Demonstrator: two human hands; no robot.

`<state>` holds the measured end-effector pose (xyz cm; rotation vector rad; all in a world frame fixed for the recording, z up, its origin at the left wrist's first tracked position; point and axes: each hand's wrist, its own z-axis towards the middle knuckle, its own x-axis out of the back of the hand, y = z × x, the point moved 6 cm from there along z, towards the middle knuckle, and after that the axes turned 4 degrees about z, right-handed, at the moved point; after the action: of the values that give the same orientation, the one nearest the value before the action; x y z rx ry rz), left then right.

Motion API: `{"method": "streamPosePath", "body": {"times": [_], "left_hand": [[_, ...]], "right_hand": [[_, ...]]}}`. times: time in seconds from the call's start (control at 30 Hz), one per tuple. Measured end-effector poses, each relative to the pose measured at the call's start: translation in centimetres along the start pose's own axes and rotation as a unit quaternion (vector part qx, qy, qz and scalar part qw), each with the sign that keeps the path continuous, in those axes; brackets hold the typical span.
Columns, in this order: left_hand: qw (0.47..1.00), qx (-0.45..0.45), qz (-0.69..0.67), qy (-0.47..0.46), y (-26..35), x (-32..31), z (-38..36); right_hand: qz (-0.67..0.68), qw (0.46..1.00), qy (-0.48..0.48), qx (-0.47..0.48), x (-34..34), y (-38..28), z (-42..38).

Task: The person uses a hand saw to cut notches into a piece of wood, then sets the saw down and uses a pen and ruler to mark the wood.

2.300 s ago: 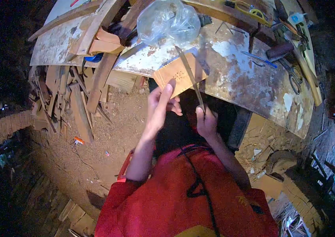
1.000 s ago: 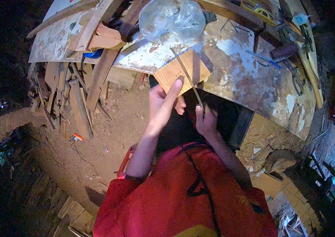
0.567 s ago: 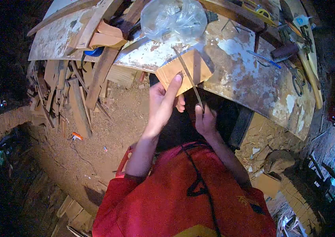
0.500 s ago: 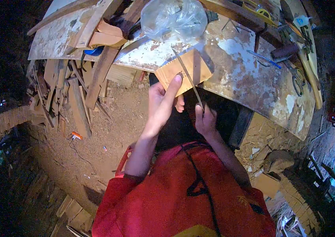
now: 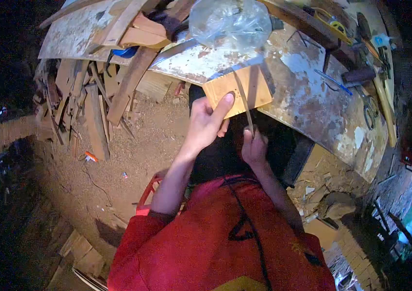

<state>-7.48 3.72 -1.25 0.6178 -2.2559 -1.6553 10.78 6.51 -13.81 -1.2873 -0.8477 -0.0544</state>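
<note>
Thin tool (image 5: pixel 247 104) drawn back slightly across wooden block (image 5: pixel 258 89), by surface (image 5: pixel 308 104)'s near edge. Left grip (image 5: pixel 207 121) holds block; right grip (image 5: pixel 255 147), tool.

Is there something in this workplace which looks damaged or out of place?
Yes. The white-and-brown tabletop looks damaged: its pale surface is patchy, as if worn or peeling. Also, a small bright orange object lies on the brown littered floor, perhaps dropped; I cannot identify it.

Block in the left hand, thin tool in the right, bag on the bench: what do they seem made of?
Block: probably wood, smooth; plain tan face. Thin tool: perhaps metal, dull; slim, grey-brown. Bag: likely translucent plastic, glossy; crinkled highlights.
</note>
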Motion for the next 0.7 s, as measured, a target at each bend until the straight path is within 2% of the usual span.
{"method": "streamPosePath", "body": {"times": [0.07, 0.17, 0.27, 0.37, 0.47, 0.57, 0.67, 0.7], "left_hand": [[1.0, -0.005, 0.0, -0.012, 0.5, 0.2, 0.2], [0.999, 0.033, 0.016, -0.014, 0.3, 0.4, 0.1], [0.999, 0.025, 0.007, -0.022, 0.3, 0.3, 0.1], [0.999, 0.032, 0.007, -0.023, 0.3, 0.4, 0.1], [0.999, 0.023, 0.01, -0.026, 0.6, 0.4, 0.2], [0.999, 0.026, -0.004, -0.022, 0.3, 0.3, 0.0], [0.999, 0.032, -0.001, -0.028, -0.2, 0.5, 0.2], [0.999, 0.034, 0.003, -0.031, -0.2, 0.5, 0.3]], "right_hand": [[0.011, 1.0, 0.023, 0.009, 0.3, 0.1, 0.2], [0.015, 0.996, -0.051, -0.067, -0.6, 1.7, -0.3], [-0.012, 0.995, -0.037, -0.09, -0.1, 1.9, -0.7], [-0.028, 0.996, -0.05, -0.075, 0.4, 1.3, -0.6], [-0.006, 0.994, -0.038, -0.104, -1.0, 4.1, -1.4], [0.023, 0.992, -0.058, -0.111, 1.1, -1.8, 1.0], [0.018, 0.991, -0.07, -0.114, 0.0, 0.7, 0.6], [0.006, 0.995, -0.043, -0.094, -0.3, 1.5, 0.2]]}}
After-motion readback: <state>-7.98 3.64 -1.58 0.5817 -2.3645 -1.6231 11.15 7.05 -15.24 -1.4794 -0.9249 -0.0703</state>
